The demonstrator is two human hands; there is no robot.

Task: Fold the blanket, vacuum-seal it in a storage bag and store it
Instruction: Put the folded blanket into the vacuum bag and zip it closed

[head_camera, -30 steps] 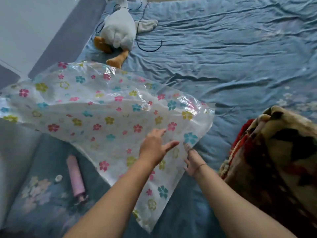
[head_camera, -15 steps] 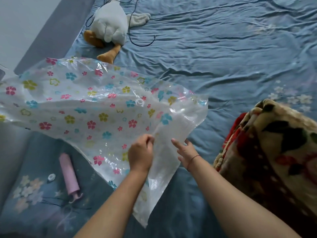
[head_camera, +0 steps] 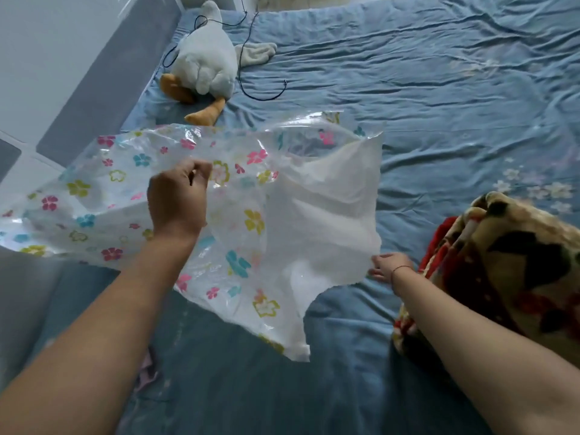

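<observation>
On the bed (head_camera: 439, 89): one bag (head_camera: 251, 221), one folded blanket (head_camera: 508, 271), one toy goose (head_camera: 207, 64), one cable (head_camera: 260, 95); two hands at work. Bag held up over the left edge, long axis running left to right, mouth gaping rightward towards the blanket at the right edge; left hand (head_camera: 179, 199) clamped on the flowered top layer; right hand (head_camera: 389, 266) pinching the white lower lip.

- No text, label, brand, number or sign can be read anywhere in the view.
- The storage bag (head_camera: 255, 221) carries only a print of coloured flowers, with no lettering that can be made out.
</observation>
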